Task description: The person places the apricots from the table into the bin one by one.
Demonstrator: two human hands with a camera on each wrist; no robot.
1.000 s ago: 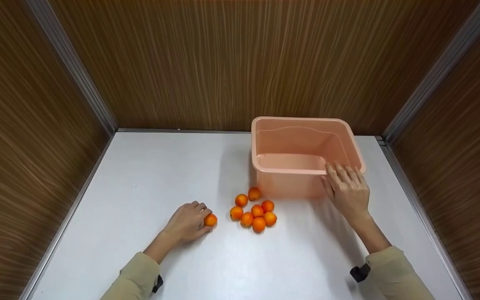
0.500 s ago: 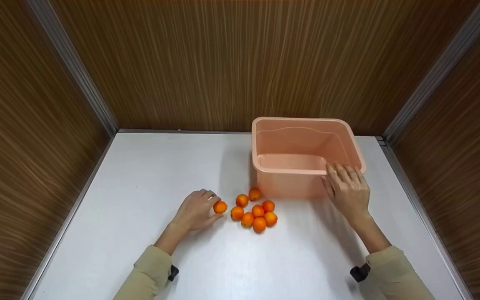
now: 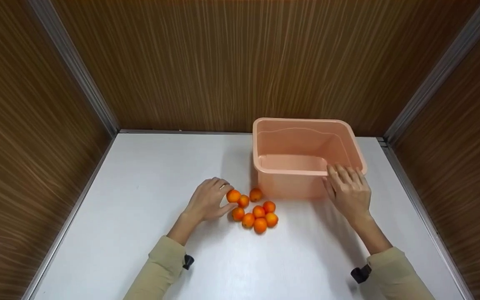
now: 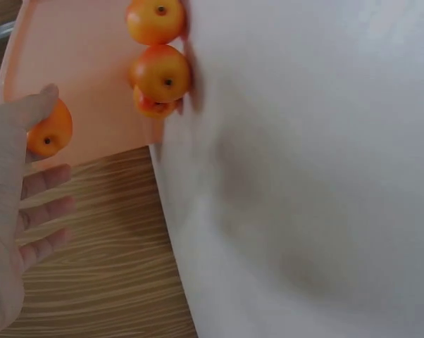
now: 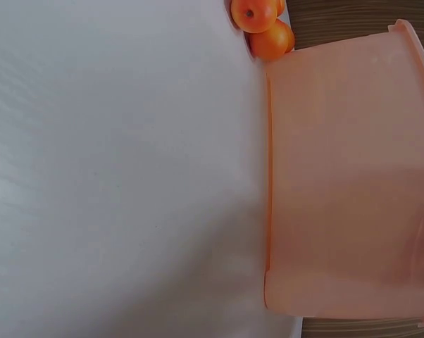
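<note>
- Two hands in view over a white table point(image 3: 140, 208); left hand point(image 3: 208, 203) has fingers curled round one orange fruit point(image 3: 233, 195), thumb below it, fingertips on top, held just above/at the left edge of the cluster.
- Left wrist view: same held fruit point(image 4: 48, 134) sits against the thumb, the other fingers point(image 4: 46, 211) spread fairly straight beside it, so grip is loose, mostly thumb and forefinger side.
- Right hand point(image 3: 348, 191) lies flat, fingers straight and together, fingertips on the near rim of the pink tub point(image 3: 306, 125) at its near right corner; holds nothing.
- Seven loose fruits in the cluster point(image 3: 256, 212) on the table, just in front of the tub's near left corner, touching one another.
- Versus 1.0 s ago: left hand with its fruit has travelled right and up the table, from well left of the cluster to touching-close beside it; forearm followed. Right hand, tub and cluster unchanged.
- Tub inside looks bare as far as visible; near wall hides part of its floor.
- Right wrist view shows only tub wall point(image 5: 346, 176), table, two fruits cut by the top edge point(image 5: 258, 14); hand itself out of shot.
- Left wrist view blurred; cannot tell if held fruit touches the neighbouring one.
</note>
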